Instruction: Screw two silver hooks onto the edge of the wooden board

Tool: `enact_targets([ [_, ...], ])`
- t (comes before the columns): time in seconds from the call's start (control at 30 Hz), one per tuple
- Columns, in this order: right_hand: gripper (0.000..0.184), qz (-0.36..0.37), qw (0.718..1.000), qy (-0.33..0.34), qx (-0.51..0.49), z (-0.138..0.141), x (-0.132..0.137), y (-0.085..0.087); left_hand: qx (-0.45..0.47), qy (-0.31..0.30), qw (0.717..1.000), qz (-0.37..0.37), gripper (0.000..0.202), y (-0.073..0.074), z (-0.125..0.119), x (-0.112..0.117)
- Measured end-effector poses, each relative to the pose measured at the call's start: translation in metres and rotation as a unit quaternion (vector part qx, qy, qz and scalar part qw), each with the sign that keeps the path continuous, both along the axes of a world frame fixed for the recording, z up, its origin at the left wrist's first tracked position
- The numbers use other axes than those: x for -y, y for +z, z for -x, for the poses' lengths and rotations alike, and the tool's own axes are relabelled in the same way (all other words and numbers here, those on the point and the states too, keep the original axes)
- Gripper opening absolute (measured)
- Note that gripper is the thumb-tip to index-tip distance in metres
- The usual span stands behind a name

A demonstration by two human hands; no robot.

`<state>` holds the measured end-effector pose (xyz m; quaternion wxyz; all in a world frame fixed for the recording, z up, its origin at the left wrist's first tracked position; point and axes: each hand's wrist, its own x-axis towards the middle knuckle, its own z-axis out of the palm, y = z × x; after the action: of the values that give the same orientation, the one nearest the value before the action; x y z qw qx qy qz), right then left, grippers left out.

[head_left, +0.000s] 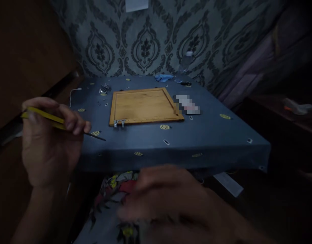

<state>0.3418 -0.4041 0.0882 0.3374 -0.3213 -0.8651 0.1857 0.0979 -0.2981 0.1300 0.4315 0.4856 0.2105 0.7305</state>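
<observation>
My left hand (51, 142) is closed around a screwdriver (58, 122) with a yellow handle. Its thin dark shaft points right, over the near left part of the table. My right hand (168, 200) is low in front of my lap, smeared by motion; its fingers look bent, but whether anything is in them does not show. A wooden cabinet door (143, 105) lies flat on the table, apart from both hands. On its near edge, toward the left corner, sits a metal hinge (119, 123).
The table has a blue patterned cloth (209, 135). Small metal parts (104, 89) lie behind the door's left side. To its right is a phone-like object (187, 104), partly blurred out. A blue cloth (164, 78) and a clear bottle (186, 62) are at the back by the wall.
</observation>
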Motion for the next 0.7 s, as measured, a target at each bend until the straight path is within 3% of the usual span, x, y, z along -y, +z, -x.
enact_targets([
  [0.07,0.03,0.042,0.998,0.037,-0.024,0.01,-0.04,-0.001,-0.028,0.015,0.999,-0.041,0.028,-0.001,-0.001,-0.01],
  [0.23,0.024,0.025,0.998,-0.06,-0.021,0.01,-0.127,-0.03,-0.018,0.015,0.999,-0.033,0.027,-0.009,-0.008,-0.061],
  [0.37,0.033,0.02,0.995,-0.094,0.015,0.007,-0.183,-0.05,-0.043,0.006,0.999,-0.004,0.028,-0.019,-0.019,-0.102],
  [0.53,0.056,0.013,0.996,-0.06,0.068,0.015,-0.216,-0.06,-0.077,0.003,0.997,0.021,0.022,-0.032,-0.033,-0.126],
  [0.7,0.052,0.011,0.998,-0.044,0.051,0.018,-0.221,-0.071,-0.077,-0.01,0.994,0.076,0.018,-0.039,-0.041,-0.131],
])
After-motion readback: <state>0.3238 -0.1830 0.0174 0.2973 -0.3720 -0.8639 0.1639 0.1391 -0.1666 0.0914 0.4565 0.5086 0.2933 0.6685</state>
